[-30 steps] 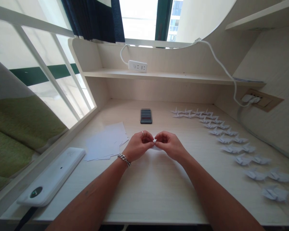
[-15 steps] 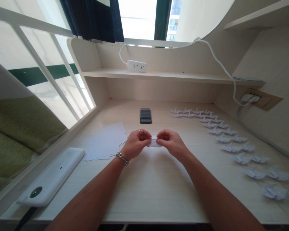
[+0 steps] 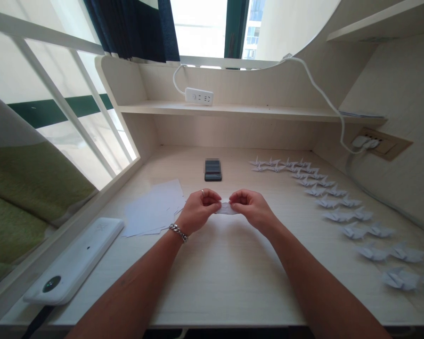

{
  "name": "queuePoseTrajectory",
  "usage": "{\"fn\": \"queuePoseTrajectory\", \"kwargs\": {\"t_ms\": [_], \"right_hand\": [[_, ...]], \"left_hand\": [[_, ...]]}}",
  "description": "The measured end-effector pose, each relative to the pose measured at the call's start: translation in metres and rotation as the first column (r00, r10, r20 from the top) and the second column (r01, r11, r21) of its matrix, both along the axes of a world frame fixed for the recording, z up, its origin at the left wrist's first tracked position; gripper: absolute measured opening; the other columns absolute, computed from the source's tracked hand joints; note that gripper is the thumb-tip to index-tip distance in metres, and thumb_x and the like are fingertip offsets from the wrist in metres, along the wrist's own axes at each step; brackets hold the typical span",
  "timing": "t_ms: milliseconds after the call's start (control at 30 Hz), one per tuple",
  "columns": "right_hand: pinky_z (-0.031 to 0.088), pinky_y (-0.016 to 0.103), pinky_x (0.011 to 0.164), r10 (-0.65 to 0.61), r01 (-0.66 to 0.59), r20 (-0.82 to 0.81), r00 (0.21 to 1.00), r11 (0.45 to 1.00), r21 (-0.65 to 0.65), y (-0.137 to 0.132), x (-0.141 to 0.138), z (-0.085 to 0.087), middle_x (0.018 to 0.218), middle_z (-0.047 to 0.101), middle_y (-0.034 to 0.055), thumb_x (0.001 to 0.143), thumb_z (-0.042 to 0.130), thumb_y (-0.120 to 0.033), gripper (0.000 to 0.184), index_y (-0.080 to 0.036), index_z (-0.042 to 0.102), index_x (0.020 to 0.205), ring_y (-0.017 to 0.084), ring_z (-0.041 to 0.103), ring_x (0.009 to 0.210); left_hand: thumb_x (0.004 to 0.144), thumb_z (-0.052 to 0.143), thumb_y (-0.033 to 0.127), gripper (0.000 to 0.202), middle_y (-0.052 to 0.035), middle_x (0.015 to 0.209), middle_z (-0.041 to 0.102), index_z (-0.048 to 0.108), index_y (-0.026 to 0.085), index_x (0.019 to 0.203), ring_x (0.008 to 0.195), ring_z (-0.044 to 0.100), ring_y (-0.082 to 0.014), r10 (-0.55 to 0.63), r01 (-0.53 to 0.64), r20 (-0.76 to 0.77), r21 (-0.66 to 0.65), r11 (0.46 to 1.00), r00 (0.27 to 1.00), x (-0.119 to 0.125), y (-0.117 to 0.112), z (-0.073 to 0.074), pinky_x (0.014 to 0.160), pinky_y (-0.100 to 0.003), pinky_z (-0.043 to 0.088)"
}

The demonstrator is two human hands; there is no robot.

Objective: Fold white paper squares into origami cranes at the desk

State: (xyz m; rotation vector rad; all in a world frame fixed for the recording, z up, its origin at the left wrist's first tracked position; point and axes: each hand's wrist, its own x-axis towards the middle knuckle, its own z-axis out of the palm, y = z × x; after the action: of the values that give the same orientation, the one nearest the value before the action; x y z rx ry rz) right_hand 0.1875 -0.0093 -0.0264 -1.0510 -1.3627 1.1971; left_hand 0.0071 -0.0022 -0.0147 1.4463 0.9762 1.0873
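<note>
A small folded piece of white paper (image 3: 227,208) is stretched between my two hands over the middle of the desk. My left hand (image 3: 200,210), with a ring and a chain bracelet, pinches its left end between thumb and fingers. The right end is pinched by my right hand (image 3: 249,207) in the same way. My fingertips hide both ends, and the exact fold cannot be made out. Flat white sheets (image 3: 153,207) lie in a loose pile just left of my left hand. Folded paper cranes (image 3: 328,202) stand in rows to the right.
Beyond my hands a dark phone-like object (image 3: 213,170) stands on the desk. A white device with a lens (image 3: 76,261) lies at the left edge, its black cable at the front. A power strip (image 3: 199,96) sits on the shelf; a white cable runs to the wall socket (image 3: 385,143).
The camera view has shifted slightly. Both hands keep their pinch on the folded paper in nearly the same place.
</note>
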Motion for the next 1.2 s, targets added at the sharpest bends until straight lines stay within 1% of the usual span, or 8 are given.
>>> {"fn": "queuePoseTrajectory", "kwargs": {"t_ms": [133, 200, 333, 533, 767, 967, 1133, 1200], "right_hand": [[0.051, 0.032, 0.069, -0.027, 0.027, -0.018, 0.999, 1.0, 0.0, 0.001, 0.002, 0.0, 0.078, 0.07, 0.0039, 0.063, 0.064, -0.016, 0.02, -0.016, 0.064, 0.083, 0.019, 0.065, 0.075], [0.052, 0.034, 0.073, -0.158, 0.152, 0.052, 0.986, 0.982, 0.108, 0.0, 0.002, 0.001, 0.082, 0.07, 0.0054, 0.067, 0.061, -0.018, 0.017, -0.017, 0.065, 0.083, 0.02, 0.066, 0.077], [0.051, 0.034, 0.074, -0.476, 0.367, 0.227, 0.85, 0.843, 0.392, -0.01, -0.005, 0.006, 0.086, 0.07, 0.0072, 0.076, 0.059, -0.025, 0.014, -0.019, 0.069, 0.085, 0.02, 0.064, 0.075], [0.052, 0.035, 0.08, -0.269, 0.186, 0.286, 0.92, 0.941, 0.284, -0.014, -0.02, 0.0, 0.102, 0.07, 0.0086, 0.079, 0.06, -0.03, 0.022, -0.021, 0.072, 0.095, 0.022, 0.065, 0.087], [0.054, 0.034, 0.076, -0.029, 0.025, 0.072, 0.997, 0.999, 0.045, -0.003, -0.02, -0.01, 0.095, 0.071, 0.0073, 0.082, 0.058, -0.042, 0.033, -0.018, 0.071, 0.1, 0.022, 0.065, 0.089], [0.052, 0.031, 0.066, -0.1, 0.093, 0.102, 0.99, 0.993, 0.072, -0.002, -0.015, -0.009, 0.075, 0.069, 0.0073, 0.078, 0.063, -0.044, 0.033, -0.013, 0.07, 0.088, 0.018, 0.063, 0.068], [0.05, 0.029, 0.061, -0.124, 0.112, 0.186, 0.975, 0.991, 0.075, -0.003, -0.012, -0.006, 0.067, 0.066, 0.0045, 0.079, 0.062, -0.038, 0.025, -0.015, 0.069, 0.082, 0.017, 0.062, 0.062], [0.049, 0.029, 0.061, -0.092, 0.078, 0.204, 0.975, 0.994, 0.076, -0.004, -0.011, -0.004, 0.066, 0.066, 0.0039, 0.079, 0.061, -0.037, 0.023, -0.015, 0.069, 0.081, 0.016, 0.061, 0.061]], "left_hand": [[0.064, 0.071, 0.015, 0.014, -0.0014, 0.067, 0.066, 0.062, 0.012, 0.076, 0.061, 0.062, -0.0114, 0.013, -0.013, 0.004, -0.004, 1.0, 1.0, 0.0, 0.001, 0.001, 0.06, -0.024, 0.051], [0.065, 0.069, 0.015, 0.013, -0.0024, 0.067, 0.067, 0.063, 0.012, 0.076, 0.061, 0.063, -0.012, 0.069, -0.069, -0.023, 0.013, 0.998, 0.997, -0.001, 0.002, -0.001, 0.06, -0.024, 0.051], [0.069, 0.068, 0.019, 0.017, -0.0065, 0.076, 0.072, 0.065, 0.012, 0.084, 0.069, 0.067, -0.016, 0.213, -0.208, -0.067, 0.066, 0.976, 0.975, -0.002, 0.005, -0.007, 0.065, -0.027, 0.054], [0.072, 0.067, 0.022, 0.016, -0.007, 0.083, 0.074, 0.066, 0.015, 0.086, 0.078, 0.07, -0.0188, 0.259, -0.238, -0.108, 0.178, 0.955, 0.96, 0.001, 0.003, -0.01, 0.073, -0.029, 0.055], [0.079, 0.063, 0.03, 0.022, -0.0085, 0.092, 0.073, 0.067, 0.015, 0.094, 0.085, 0.069, -0.019, 0.141, -0.11, -0.12, 0.23, 0.967, 0.983, 0.007, -0.005, -0.01, 0.081, -0.031, 0.054], [0.079, 0.064, 0.028, 0.023, -0.0084, 0.093, 0.073, 0.066, 0.015, 0.097, 0.085, 0.068, -0.0182, 0.077, -0.051, -0.112, 0.221, 0.974, 0.991, 0.008, -0.007, -0.009, 0.08, -0.031, 0.053], [0.07, 0.072, 0.03, 0.022, -0.005, 0.087, 0.071, 0.071, 0.019, 0.089, 0.073, 0.063, -0.0163, 0.378, -0.265, -0.262, 0.381, 0.886, 0.888, 0.0, -0.008, 0.003, 0.07, -0.029, 0.051], [0.071, 0.071, 0.032, 0.022, -0.0058, 0.09, 0.072, 0.072, 0.02, 0.089, 0.079, 0.063, -0.0176, 0.322, -0.206, -0.291, 0.367, 0.907, 0.901, -0.002, -0.007, 0.006, 0.073, -0.029, 0.051]]}}
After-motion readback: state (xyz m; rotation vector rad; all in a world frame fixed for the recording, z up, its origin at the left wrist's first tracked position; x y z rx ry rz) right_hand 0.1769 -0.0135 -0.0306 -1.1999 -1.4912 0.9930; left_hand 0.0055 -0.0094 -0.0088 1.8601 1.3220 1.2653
